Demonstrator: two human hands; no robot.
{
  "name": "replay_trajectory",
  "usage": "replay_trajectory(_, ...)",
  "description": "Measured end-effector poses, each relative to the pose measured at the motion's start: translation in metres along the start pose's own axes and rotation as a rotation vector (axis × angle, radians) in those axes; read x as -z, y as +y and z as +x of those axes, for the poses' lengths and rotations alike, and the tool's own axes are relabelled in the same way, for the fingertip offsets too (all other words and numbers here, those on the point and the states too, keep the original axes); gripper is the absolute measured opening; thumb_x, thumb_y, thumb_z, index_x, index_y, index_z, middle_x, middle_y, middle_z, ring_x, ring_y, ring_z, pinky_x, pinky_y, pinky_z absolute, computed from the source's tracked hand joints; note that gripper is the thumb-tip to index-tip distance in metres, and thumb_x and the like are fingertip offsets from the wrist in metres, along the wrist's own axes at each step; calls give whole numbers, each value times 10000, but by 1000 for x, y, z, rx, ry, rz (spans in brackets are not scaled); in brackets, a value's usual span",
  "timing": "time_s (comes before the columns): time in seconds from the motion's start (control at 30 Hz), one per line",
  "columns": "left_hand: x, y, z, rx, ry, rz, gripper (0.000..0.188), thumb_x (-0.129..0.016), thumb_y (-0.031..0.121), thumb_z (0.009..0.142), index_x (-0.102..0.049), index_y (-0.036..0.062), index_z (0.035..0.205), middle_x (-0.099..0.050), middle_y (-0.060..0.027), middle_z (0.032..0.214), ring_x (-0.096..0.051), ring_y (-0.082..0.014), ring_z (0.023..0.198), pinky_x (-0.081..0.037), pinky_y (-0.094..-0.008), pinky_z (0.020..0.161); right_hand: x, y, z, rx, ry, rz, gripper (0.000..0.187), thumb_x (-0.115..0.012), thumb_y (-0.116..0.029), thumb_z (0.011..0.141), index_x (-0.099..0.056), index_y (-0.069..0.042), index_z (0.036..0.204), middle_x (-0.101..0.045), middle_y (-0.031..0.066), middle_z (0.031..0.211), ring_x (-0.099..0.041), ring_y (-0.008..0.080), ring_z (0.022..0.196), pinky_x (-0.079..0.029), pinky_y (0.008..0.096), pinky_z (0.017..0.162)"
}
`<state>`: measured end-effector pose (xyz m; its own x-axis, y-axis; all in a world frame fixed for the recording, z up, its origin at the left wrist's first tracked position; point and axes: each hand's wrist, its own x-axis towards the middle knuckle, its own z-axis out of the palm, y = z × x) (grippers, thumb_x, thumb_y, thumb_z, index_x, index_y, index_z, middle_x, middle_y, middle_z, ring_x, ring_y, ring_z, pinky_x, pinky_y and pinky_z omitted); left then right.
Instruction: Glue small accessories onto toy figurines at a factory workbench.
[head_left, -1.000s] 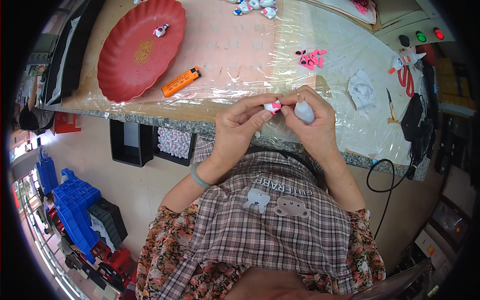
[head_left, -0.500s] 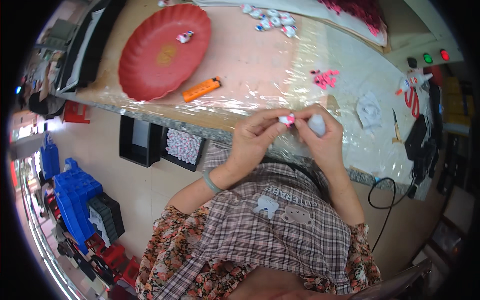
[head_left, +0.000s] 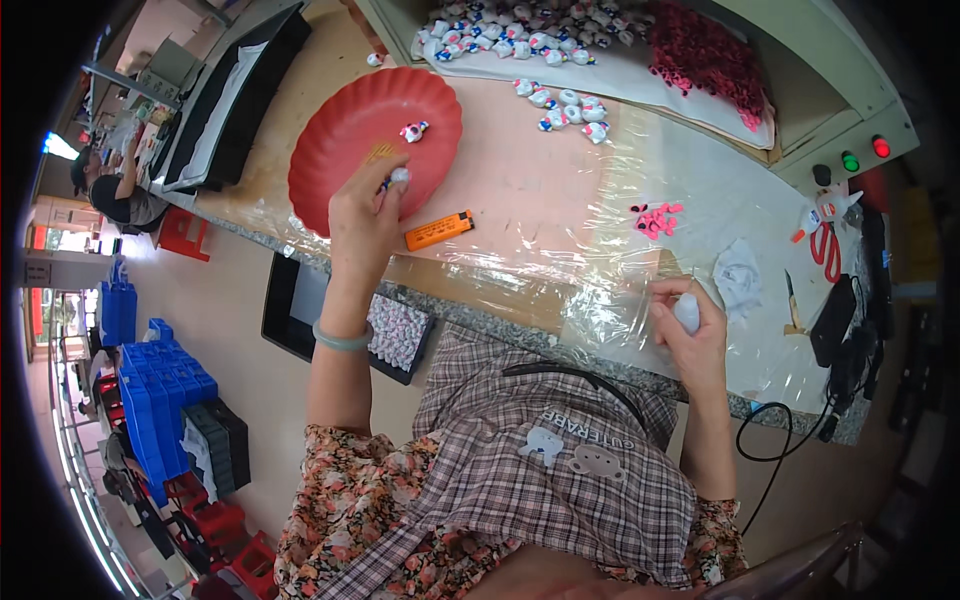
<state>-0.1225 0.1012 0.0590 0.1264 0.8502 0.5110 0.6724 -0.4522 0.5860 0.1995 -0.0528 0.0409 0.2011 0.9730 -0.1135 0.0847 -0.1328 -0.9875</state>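
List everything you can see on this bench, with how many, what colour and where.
plate: one, red, bench left
figure: one, white and pink, lying in the plate
lighter: one, orange, right of the plate
pink bits: small cluster, bench middle right
loose figures: several, white, past the plate
back figures: many, white, on a sheet at the back
dark red pile: one, back right
scissors: one pair, red handles, far right
film: clear, covering the bench
left hand: at the plate's near edge, fingers on a small white piece
right hand: at the bench's near edge, holding a pale object
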Motion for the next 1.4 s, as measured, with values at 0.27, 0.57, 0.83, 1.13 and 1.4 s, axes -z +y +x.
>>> replay_trajectory(0.27, -67, 49, 28, -309, -85, 72, 246, -634, 13, 799, -664, 49, 1040, -643, -130, 1105, -608, -314, 984, -512, -378, 782, 9, -5, -4, -41, -12, 11, 145, -631, 20, 843, -627, 4, 987, -565, 6, 832, -504, 46, 650, -422, 197, 543)
replay_trajectory(0.57, -157, 42, 60, -161, -214, 174, 234, -677, 94, 768, -602, 69, 988, -631, -126, 968, -601, -320, 961, -499, -431, 786, 8, -4, -10, 2, -21, -9, 143, -649, -4, 841, -630, 4, 982, -564, 4, 854, -514, 43, 680, -431, 188, 537)
replay_trajectory(0.83, -113, 68, 22, -41, -287, -286, 259, -683, 37, 797, -621, 62, 1047, -604, -74, 990, -615, -174, 819, -517, -288, 724, 21, 2, -9, 29, -93, 156, 342, -533, -21, 859, -369, -55, 1157, -508, 48, 992, -458, 84, 915, -387, 226, 781)
replay_trajectory(1.13, -82, 93, -59, 635, -714, -1270, 376, -560, -74, 856, -590, 7, 1221, -642, -70, 1105, -608, -100, 893, -503, -245, 805, 19, -2, -10, 67, -138, 264, 190, -552, -15, 894, -463, -14, 1062, -517, 106, 1061, -556, 108, 678, -442, 212, 544)
replay_trajectory(1.4, -77, 101, -82, 727, -731, -1441, 381, -555, -58, 873, -549, -25, 1253, -628, -108, 1135, -650, -160, 933, -526, -265, 800, 17, 5, -8, 58, 72, 498, 291, -733, -79, 803, -570, -3, 1032, -620, 135, 987, -547, 110, 581, -403, 185, 469)
